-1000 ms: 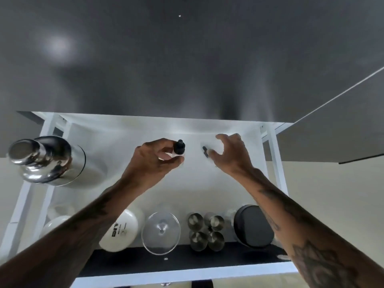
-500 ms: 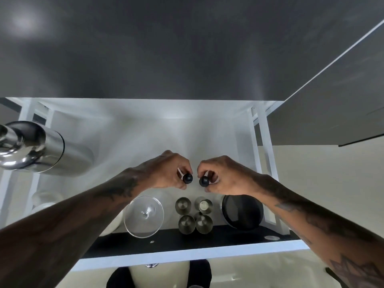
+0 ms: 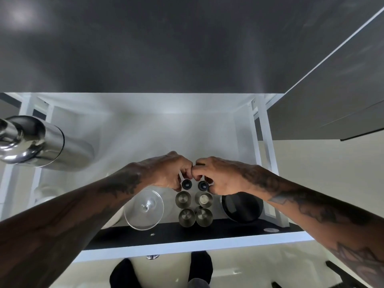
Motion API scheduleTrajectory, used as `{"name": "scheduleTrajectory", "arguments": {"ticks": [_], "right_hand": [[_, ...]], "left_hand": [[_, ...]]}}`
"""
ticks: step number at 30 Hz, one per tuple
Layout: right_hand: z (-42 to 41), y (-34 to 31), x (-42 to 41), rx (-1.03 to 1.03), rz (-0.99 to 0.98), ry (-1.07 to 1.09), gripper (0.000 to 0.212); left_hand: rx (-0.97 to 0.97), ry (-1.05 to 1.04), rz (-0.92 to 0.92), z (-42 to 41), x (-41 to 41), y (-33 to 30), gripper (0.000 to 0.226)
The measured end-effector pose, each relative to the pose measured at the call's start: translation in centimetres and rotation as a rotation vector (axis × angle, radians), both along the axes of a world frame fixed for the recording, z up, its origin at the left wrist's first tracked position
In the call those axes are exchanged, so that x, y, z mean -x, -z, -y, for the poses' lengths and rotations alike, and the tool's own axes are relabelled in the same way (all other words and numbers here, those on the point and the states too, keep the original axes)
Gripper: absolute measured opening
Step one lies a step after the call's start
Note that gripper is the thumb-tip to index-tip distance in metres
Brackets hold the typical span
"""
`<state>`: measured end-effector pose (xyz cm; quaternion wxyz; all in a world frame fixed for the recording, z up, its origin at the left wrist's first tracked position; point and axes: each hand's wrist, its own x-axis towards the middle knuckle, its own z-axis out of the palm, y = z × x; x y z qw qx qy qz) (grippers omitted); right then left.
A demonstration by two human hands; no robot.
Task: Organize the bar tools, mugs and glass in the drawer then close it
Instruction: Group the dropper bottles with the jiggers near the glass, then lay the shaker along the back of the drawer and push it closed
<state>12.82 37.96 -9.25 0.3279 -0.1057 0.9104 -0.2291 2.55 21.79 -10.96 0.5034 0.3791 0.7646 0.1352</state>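
I look straight down into an open white drawer. My left hand grips a small black-capped pourer. My right hand grips a second black-capped pourer. Both pourers sit side by side just behind several small steel cups near the drawer front; whether they touch the floor is unclear. My knuckles touch above them. A clear stemmed glass stands to the cups' left, a black mug to their right. A white mug is mostly hidden under my left forearm.
A tall steel cocktail shaker stands at the drawer's left side. Another white mug lies near the left wall. A dark countertop overhangs the drawer's back. The drawer's back half shows bare white floor. My feet are below the drawer front.
Both hands came from the drawer's middle toward its front, each with a pourer, and lowered them behind the steel cups. The hands now touch each other.
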Motion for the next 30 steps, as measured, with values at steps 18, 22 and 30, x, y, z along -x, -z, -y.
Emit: {"name": "scheduleTrajectory", "arguments": {"ticks": [18, 22, 30], "right_hand": [[-0.8, -6.9, -10.0, -0.202, 0.068, 0.68, 0.04], [0.1, -6.4, -10.4, -0.25, 0.043, 0.746, 0.045], [11.1, -15.6, 1.9, 0.323, -0.365, 0.82, 0.042]], "left_hand": [[-0.36, -0.687, -0.181, 10.0, 0.2, -10.3, 0.026], [-0.344, -0.888, -0.313, 15.4, -3.6, -14.9, 0.023], [-0.194, -1.259, -0.525, 25.4, 2.6, -15.1, 0.056]]}}
